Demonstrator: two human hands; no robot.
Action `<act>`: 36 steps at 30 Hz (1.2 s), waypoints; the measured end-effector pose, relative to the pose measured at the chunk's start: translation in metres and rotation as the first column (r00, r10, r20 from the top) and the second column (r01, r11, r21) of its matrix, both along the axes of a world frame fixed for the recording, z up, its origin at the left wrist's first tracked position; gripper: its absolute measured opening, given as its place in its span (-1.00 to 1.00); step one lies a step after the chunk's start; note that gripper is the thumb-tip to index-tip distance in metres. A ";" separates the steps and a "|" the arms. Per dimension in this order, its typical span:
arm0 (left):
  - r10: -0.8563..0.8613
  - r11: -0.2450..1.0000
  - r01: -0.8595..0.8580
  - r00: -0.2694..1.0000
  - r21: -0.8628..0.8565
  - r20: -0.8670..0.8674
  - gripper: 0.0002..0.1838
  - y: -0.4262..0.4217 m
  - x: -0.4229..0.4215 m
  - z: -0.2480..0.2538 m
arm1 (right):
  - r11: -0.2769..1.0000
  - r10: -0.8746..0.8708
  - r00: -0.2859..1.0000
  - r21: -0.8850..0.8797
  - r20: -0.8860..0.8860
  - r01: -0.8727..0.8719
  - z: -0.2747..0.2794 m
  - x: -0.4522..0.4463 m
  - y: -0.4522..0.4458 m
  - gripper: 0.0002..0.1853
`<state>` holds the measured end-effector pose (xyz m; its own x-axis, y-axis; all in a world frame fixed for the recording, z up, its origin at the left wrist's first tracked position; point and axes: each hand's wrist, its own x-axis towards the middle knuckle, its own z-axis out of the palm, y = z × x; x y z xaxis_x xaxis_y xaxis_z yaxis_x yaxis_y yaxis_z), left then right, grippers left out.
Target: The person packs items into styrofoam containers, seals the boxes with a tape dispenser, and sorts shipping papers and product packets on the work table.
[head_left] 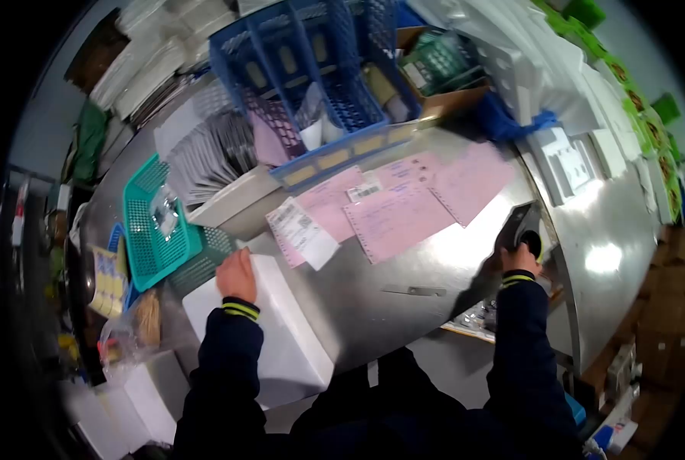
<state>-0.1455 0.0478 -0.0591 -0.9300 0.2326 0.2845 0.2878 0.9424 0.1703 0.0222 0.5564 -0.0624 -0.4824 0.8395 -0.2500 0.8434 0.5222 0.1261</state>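
On the left, my left hand (pixel 237 276) is closed over the far edge of a white foam box (pixel 281 337), which lies tilted at the table's front edge. My right hand (pixel 519 261) is wrapped round a black tape dispenser (pixel 520 222) at the right side of the metal table; the fingers hide part of it. Pink handwritten slips (pixel 404 218) lie spread between the hands. A white printed label sheet (pixel 304 232) overlaps the leftmost slip. Nearer to me, a thin metal strip (pixel 414 290) lies flat on the tabletop.
A blue divided crate (pixel 335 157) stands at the back, beside a cardboard box (pixel 456 101). Left are a teal basket (pixel 133 230) and a stack of grey sheets (pixel 212 157). White foam pieces (pixel 561 165) crowd the right side. Below the table's edge sits a tray of small items (pixel 476 320).
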 end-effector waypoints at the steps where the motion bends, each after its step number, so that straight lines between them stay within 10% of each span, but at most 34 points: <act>1: 0.043 0.998 -0.041 0.998 -0.044 0.050 -0.76 0.002 0.001 0.004 | 1.000 -0.007 0.999 -0.019 -0.035 0.007 -0.001 0.002 0.001 -0.39; 5: 0.072 0.997 -0.074 0.987 0.004 0.144 -0.77 0.006 0.001 0.014 | 0.846 0.501 0.716 0.101 -0.486 -0.524 0.033 0.023 -0.048 -0.46; 7: 0.086 0.996 -0.084 0.985 -0.017 0.153 -0.76 0.005 0.001 0.012 | 0.734 0.119 0.505 -0.267 -0.855 -0.625 0.070 0.003 -0.100 -0.62; 9: 0.045 0.997 -0.050 0.994 0.054 0.099 -0.74 0.006 0.000 0.012 | 0.319 -0.440 0.448 -0.602 -0.778 -0.732 0.048 -0.023 -0.131 -0.67; 11: 0.055 0.998 -0.059 0.995 0.036 0.087 -0.75 0.006 0.000 0.011 | 0.416 0.063 0.362 -0.306 -0.930 -0.856 -0.043 -0.052 -0.158 -0.63; 13: 0.032 0.997 -0.037 0.997 0.072 0.074 -0.76 0.006 0.001 0.012 | -0.149 -0.803 0.558 -0.835 -0.210 -0.530 -0.023 -0.097 -0.230 -0.66; 15: 0.048 0.998 -0.052 0.993 0.040 0.107 -0.77 0.005 0.000 0.012 | -0.414 -0.811 0.558 -0.847 0.176 -0.334 -0.008 -0.122 -0.263 -0.65; 36: 0.063 0.998 -0.063 0.984 -0.010 0.164 -0.76 0.005 0.000 0.012 | -0.630 -0.717 0.608 -0.689 0.340 -0.358 -0.022 -0.077 -0.313 -0.60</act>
